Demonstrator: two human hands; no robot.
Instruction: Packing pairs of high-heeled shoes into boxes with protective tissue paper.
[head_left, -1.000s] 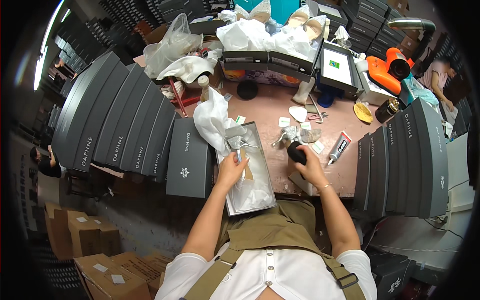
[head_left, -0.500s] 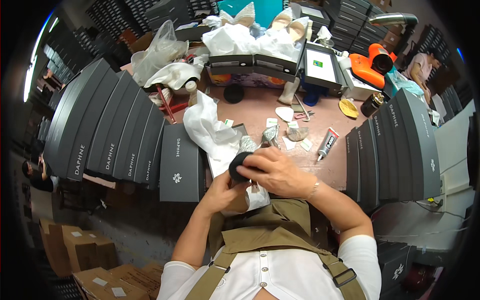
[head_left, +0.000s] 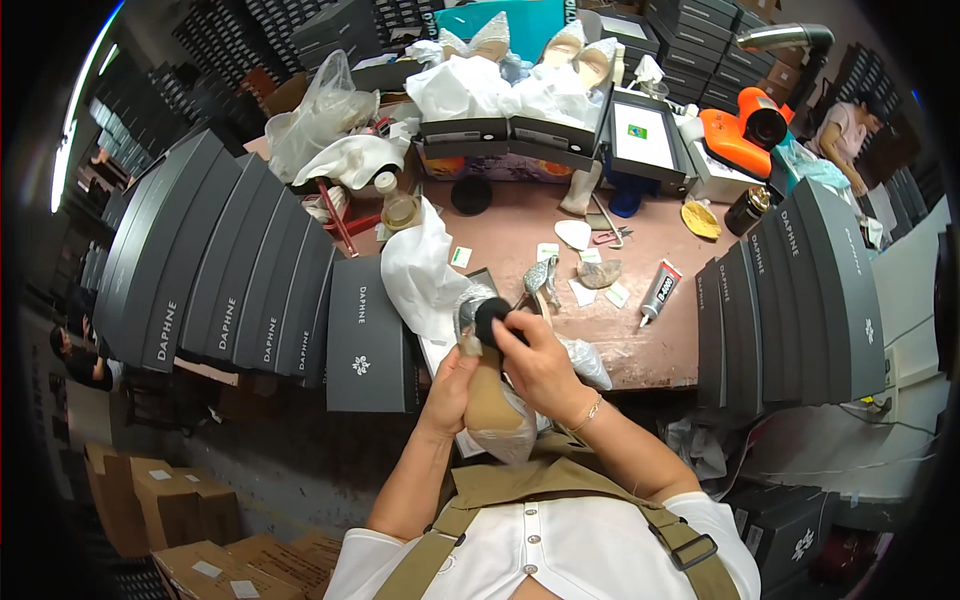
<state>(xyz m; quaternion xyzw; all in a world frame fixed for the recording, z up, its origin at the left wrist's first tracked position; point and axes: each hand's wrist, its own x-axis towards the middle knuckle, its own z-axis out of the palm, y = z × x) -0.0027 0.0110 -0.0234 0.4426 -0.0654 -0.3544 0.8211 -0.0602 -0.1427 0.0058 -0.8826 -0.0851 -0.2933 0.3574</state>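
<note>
Your left hand [head_left: 452,385] grips a tan shoe [head_left: 492,400] from its left side, fingers wrapped around it, sole turned up toward you. The shoe sits partly in a clear plastic wrap [head_left: 520,430], held at the near edge of the desk [head_left: 520,235], just above your chest.

Your right hand [head_left: 540,360] is closed on a small black round pad [head_left: 492,318] and presses it against the far end of the shoe. Both hands are close together, touching across the shoe.

Behind the hands: an open grey shoe box [head_left: 440,350] with white tissue paper [head_left: 420,265] spilling out of it. Just beside it to the right, a glittery silver high heel [head_left: 540,275] stands on the desk. Further right lies a glue tube [head_left: 660,290], with small white paper scraps near it.

On your left, a row of dark grey shoe boxes [head_left: 230,270] stands on edge. Another row of the same boxes [head_left: 790,290] stands on your right. At the back of the desk: open boxes holding pale pointed heels [head_left: 490,40] in tissue, and an orange tool [head_left: 745,130]. Cardboard cartons [head_left: 170,500] sit on the floor, lower left. Another person [head_left: 845,135] is at the far right.
</note>
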